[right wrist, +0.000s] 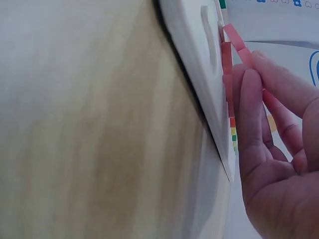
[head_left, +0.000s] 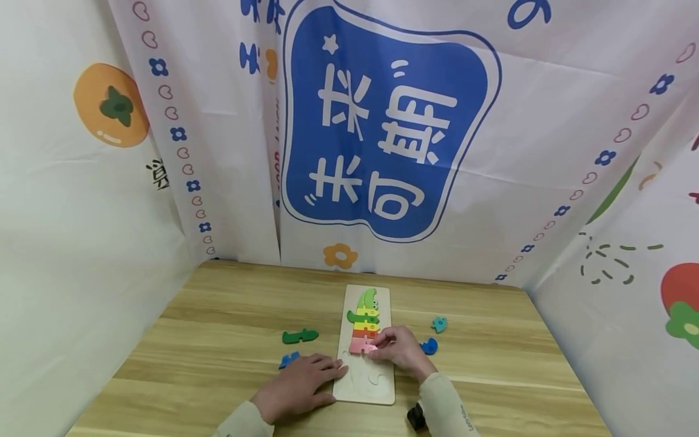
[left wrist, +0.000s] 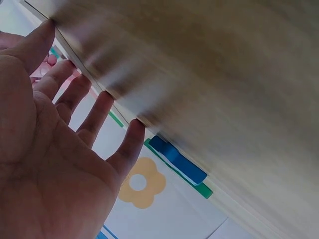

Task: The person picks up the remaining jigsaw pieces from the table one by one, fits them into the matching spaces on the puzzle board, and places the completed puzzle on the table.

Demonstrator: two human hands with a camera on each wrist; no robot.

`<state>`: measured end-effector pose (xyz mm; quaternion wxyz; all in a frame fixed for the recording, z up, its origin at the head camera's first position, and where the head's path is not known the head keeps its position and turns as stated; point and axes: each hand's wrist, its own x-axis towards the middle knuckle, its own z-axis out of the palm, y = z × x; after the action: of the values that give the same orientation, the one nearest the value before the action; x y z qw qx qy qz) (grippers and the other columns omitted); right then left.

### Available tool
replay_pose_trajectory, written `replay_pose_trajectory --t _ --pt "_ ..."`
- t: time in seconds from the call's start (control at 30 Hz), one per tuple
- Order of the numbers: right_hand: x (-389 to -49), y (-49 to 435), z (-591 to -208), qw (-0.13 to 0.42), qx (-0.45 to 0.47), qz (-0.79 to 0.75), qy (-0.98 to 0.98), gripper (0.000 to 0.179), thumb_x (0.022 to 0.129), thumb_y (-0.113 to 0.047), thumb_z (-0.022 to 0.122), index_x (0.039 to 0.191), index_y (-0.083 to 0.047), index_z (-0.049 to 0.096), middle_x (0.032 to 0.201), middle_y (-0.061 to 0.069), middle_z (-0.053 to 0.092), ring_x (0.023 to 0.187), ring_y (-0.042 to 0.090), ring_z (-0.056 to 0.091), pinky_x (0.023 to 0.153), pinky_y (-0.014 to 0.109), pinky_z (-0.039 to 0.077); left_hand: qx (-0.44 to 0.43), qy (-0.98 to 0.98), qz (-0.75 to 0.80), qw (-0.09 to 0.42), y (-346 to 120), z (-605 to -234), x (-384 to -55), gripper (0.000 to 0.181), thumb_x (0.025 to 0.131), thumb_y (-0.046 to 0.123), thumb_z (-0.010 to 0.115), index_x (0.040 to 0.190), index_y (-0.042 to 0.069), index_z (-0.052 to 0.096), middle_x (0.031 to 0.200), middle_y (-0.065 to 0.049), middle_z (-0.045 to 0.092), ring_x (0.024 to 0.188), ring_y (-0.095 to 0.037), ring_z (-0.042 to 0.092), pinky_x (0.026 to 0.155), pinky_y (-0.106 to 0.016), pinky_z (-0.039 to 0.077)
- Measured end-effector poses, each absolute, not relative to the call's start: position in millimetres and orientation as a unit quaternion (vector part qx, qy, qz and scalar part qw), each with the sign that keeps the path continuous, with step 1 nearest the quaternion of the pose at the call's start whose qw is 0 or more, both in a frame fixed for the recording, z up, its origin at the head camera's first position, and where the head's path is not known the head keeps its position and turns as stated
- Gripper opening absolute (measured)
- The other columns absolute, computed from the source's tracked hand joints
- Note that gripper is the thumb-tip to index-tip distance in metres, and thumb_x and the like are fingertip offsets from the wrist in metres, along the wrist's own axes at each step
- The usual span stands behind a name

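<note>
A pale wooden puzzle board (head_left: pixel 357 385) lies on the table, its upper part filled by a crocodile of green, yellow, orange and red pieces (head_left: pixel 367 318). My right hand (head_left: pixel 401 351) pinches a pink puzzle piece (head_left: pixel 359 346) between thumb and fingers, just below the red piece. In the right wrist view this pink piece (right wrist: pixel 234 39) tilts up off the board's face (right wrist: pixel 192 45). My left hand (head_left: pixel 303 382) rests on the table with fingers extended, fingertips at the board's left edge. In the left wrist view its fingers (left wrist: pixel 130 142) are spread, holding nothing.
Left of the board lie a dark green piece (head_left: pixel 300 335) and a blue piece (head_left: pixel 288 359), the latter right by my left hand. On the right are a teal piece (head_left: pixel 439 324) and another blue piece (head_left: pixel 429 346). Printed cloth (head_left: pixel 235 182) walls the table's back and sides.
</note>
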<state>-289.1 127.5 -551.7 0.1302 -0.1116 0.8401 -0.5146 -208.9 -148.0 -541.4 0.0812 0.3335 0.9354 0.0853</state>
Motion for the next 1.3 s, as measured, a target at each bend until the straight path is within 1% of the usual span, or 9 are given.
replay_pose_trajectory --t 0.1,0.27,0.6,0.83,0.97,1.3 --pt "-288.5 128.3 -553.2 0.128 -0.107 -0.517 0.839 0.017 0.080 -0.012 0.090 0.093 -0.008 0.078 0.094 0.005 0.070 0.083 0.020 0.059 0.072 0.030 0.054 0.335 0.935 0.085 0.077 -148.0 -540.9 -208.7 0.058 0.102 0.055 0.057 0.155 0.033 0.049 0.155 0.012 0.053 0.141 -0.020 0.050 0.113 -0.047 0.048" --pt "-287.8 129.6 -554.5 0.123 -0.096 -0.515 0.843 0.018 0.080 -0.012 0.090 0.093 -0.007 0.079 0.095 0.006 0.070 0.080 0.020 0.060 0.069 0.030 0.054 0.338 0.934 0.087 0.075 -148.2 -540.3 -209.0 0.058 0.102 0.055 0.058 0.155 0.032 0.049 0.155 0.010 0.053 0.141 -0.021 0.050 0.112 -0.048 0.048" --pt "-288.1 129.1 -555.8 0.104 -0.102 -0.484 0.863 0.017 0.079 -0.011 0.091 0.090 -0.008 0.078 0.089 0.004 0.069 0.079 0.019 0.059 0.071 0.031 0.055 0.330 0.935 0.088 0.092 -146.9 -536.2 -208.4 0.059 0.102 0.055 0.057 0.155 0.033 0.048 0.156 0.011 0.052 0.143 -0.021 0.049 0.114 -0.049 0.046" --pt "-286.8 127.4 -554.4 0.098 -0.101 -0.476 0.868 0.018 0.079 -0.009 0.090 0.091 -0.008 0.077 0.086 0.004 0.067 0.078 0.018 0.059 0.067 0.027 0.054 0.337 0.933 0.091 0.087 -147.5 -535.6 -209.1 0.059 0.102 0.056 0.057 0.155 0.033 0.049 0.155 0.010 0.053 0.142 -0.021 0.050 0.113 -0.049 0.047" --pt "-287.2 127.3 -554.5 0.098 -0.096 -0.473 0.870 0.018 0.079 -0.008 0.090 0.092 -0.008 0.077 0.086 0.004 0.067 0.077 0.018 0.058 0.067 0.027 0.053 0.335 0.934 0.091 0.089 -146.5 -536.4 -209.1 0.059 0.102 0.055 0.058 0.155 0.033 0.049 0.155 0.010 0.053 0.142 -0.021 0.050 0.113 -0.049 0.047" --pt "-289.0 126.1 -553.4 0.101 -0.097 -0.461 0.876 0.016 0.080 -0.011 0.090 0.089 -0.012 0.077 0.085 0.001 0.067 0.077 0.018 0.059 0.066 0.025 0.053 0.327 0.937 0.085 0.084 -145.2 -540.8 -208.0 0.059 0.102 0.055 0.057 0.156 0.033 0.048 0.155 0.010 0.053 0.142 -0.021 0.050 0.113 -0.049 0.047"
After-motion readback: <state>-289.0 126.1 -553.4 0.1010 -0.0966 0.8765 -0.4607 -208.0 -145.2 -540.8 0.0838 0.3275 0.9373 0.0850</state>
